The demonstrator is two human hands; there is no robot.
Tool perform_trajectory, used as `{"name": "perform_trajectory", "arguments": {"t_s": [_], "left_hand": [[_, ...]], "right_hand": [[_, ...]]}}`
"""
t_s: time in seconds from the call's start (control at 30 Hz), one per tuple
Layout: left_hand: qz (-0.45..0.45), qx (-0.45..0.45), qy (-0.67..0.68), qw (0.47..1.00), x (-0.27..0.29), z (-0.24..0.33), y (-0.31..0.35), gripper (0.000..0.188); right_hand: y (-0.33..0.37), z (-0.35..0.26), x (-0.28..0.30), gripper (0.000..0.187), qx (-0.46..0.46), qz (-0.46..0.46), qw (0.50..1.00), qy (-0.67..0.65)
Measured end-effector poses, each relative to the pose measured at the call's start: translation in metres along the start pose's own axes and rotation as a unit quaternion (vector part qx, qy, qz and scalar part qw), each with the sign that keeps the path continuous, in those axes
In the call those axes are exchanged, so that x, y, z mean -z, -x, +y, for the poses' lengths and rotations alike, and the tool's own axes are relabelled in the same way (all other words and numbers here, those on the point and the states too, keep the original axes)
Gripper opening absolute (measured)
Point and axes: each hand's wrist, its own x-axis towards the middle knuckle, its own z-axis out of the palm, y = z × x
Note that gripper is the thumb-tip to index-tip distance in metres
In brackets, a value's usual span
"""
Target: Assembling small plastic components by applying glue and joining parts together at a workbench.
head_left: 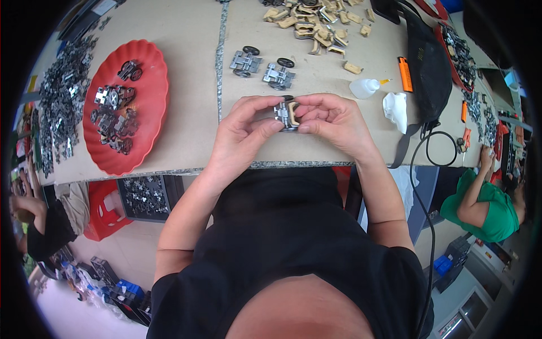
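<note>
Near the table's front edge, my two hands meet around a small grey wheeled chassis [279, 116], like part of a toy car. My left hand [244, 129] pinches its left side between thumb and fingers. A tan bracket-shaped piece [293, 113] sits against its right side, and my right hand [334, 120] closes on that piece with thumb and fingertips. Whether the two parts are joined I cannot tell. Just beyond my hands stand two similar grey chassis with black wheels, one nearer [278, 75] and one farther left [245, 62]. A single tan piece [353, 68] lies farther right.
On the left, a red scalloped tray [155, 107] holds several wheeled assemblies beside a heap of grey parts [65, 96]. Tan pieces [322, 25] pile at the back. To the right are a white squeeze bottle [364, 88], an orange tool [405, 74], a black bag [429, 62] and a cable [415, 169].
</note>
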Motion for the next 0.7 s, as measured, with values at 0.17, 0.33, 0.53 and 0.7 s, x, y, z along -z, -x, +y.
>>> {"name": "perform_trajectory", "arguments": {"t_s": [0.17,0.33,0.53,0.7], "left_hand": [[0.014,-0.007,-0.018,1.0,-0.005,0.004,-0.001,0.033],[0.021,-0.004,-0.027,0.999,-0.005,0.007,0.0,0.033],[0.043,-0.012,-0.077,0.996,-0.008,0.01,0.001,0.031],[0.007,0.011,-0.005,1.0,-0.01,0.011,0.0,0.032]], "right_hand": [[0.001,0.005,0.003,0.038,0.006,-0.005,0.999,-0.039],[-0.001,0.006,0.002,0.039,-0.005,-0.005,0.998,-0.06],[-0.003,0.006,0.004,0.039,-0.003,-0.009,0.995,-0.103],[-0.002,0.009,0.005,0.039,-0.006,-0.01,0.993,-0.12]]}}
